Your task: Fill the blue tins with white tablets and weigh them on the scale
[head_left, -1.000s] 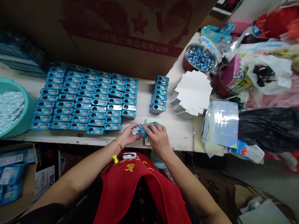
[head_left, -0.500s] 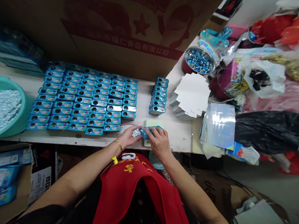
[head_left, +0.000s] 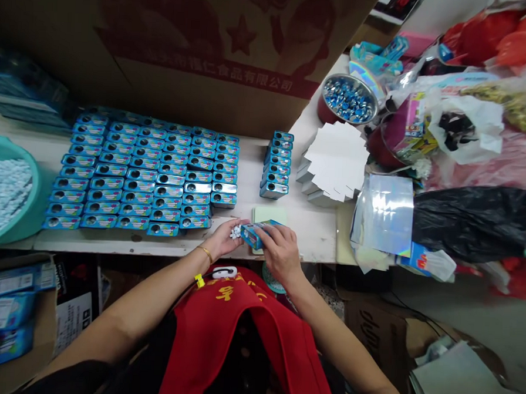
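Note:
My left hand [head_left: 222, 240] is cupped palm up, with a small heap of pale candies [head_left: 235, 232] in it. In my right hand [head_left: 282, 252] is a small blue printed box [head_left: 251, 234], gripped from above between thumb and fingers. The box lies tilted on its side, its near end right against the candies in the left palm. Whether that end is open I cannot make out. Under and behind the box, a pale green flat scale-like device [head_left: 268, 214] rests at the table's front edge, partly hidden by the hand and box.
Rows of blue boxes [head_left: 140, 179] stand to the left, with one short column of boxes [head_left: 276, 165] apart from them. A teal basin of candies [head_left: 36, 191] is far left. To the right are stacked white cards [head_left: 335, 159] and a metal bowl of blue caps [head_left: 350, 100].
The box in my right hand has shifted slightly left, over the edge of the candies, and more of its side shows. Fewer candies are visible in my left palm. The whole view has shifted slightly.

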`<state>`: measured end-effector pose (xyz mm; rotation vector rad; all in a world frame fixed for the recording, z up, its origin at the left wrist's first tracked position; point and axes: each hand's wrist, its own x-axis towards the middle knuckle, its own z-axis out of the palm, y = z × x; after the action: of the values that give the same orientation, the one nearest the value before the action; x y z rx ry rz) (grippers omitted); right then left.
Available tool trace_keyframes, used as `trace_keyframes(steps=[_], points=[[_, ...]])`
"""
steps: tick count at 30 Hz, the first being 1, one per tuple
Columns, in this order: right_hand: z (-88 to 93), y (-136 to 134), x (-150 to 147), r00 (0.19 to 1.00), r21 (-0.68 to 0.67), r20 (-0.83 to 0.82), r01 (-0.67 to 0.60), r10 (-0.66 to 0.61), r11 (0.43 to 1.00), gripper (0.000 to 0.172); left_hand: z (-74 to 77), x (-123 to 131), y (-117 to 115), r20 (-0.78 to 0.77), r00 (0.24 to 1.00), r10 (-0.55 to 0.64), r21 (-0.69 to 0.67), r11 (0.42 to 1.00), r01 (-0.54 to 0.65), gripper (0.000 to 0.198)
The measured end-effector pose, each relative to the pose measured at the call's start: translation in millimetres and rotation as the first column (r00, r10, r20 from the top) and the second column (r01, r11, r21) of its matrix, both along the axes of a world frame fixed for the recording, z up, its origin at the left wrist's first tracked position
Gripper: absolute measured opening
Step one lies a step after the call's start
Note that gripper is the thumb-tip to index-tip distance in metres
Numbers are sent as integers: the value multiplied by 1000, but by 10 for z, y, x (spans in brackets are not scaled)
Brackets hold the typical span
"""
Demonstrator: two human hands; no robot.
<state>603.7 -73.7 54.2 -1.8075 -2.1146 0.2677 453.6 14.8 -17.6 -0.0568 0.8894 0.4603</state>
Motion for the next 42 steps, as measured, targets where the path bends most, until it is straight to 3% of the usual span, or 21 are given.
trace_keyframes(steps=[7,10,12,14,17,20,22,25,28,30,32,33,35,38,42], points=[[-38,-41,1,999,14,-32,29,-29,999,45,71,46,-45,8,1000,14,-3,1000,-14,18],[-171,-43,106,963,35,-229,152,-140,988,43,59,24,-63,1,1000,25,-23,999,-25,15],[-330,-13,215,860,-5,-435,293,-266,956,36,35,-21,-77,9,999,36,-37,999,-36,15],[-534,39,329,696,-113,-615,387,-370,915,33,19,-80,-95,2,998,56,-54,997,-56,16],[-839,113,460,499,-245,-752,395,-431,885,38,34,-171,-131,-46,996,79,-60,995,-81,17],[-1012,116,548,426,-287,-788,384,-444,878,42,79,-253,-174,-78,995,68,-66,995,-74,18],[-1005,53,622,451,-279,-788,344,-418,897,49,107,-308,-205,-97,994,58,-74,995,-66,18],[-814,-127,742,557,-204,-744,337,-369,919,63,133,-389,-249,-119,992,52,-73,995,-61,18],[-520,-306,686,697,-83,-617,404,-365,911,48,153,-429,-288,-120,992,30,-84,996,-40,22],[-365,-351,462,805,-43,-530,287,-265,957,28,173,-415,-311,-102,994,-27,-104,994,16,24],[-285,-319,128,887,-44,-458,48,-63,998,21,198,-377,-331,-78,991,-105,-114,989,95,24],[-274,-281,-48,917,-46,-398,-60,36,997,22,210,-358,-339,-75,987,-139,-115,985,130,23],[-291,-193,-352,965,-90,-234,-140,115,986,26,219,-337,-353,-88,979,-184,-115,978,174,19],[-348,-105,-586,987,-165,-62,-158,150,974,26,186,-371,-373,-91,976,-200,-115,975,189,17],[-376,-104,-607,988,-175,4,-154,157,973,14,105,-469,-396,-50,981,-189,-100,978,184,16]])
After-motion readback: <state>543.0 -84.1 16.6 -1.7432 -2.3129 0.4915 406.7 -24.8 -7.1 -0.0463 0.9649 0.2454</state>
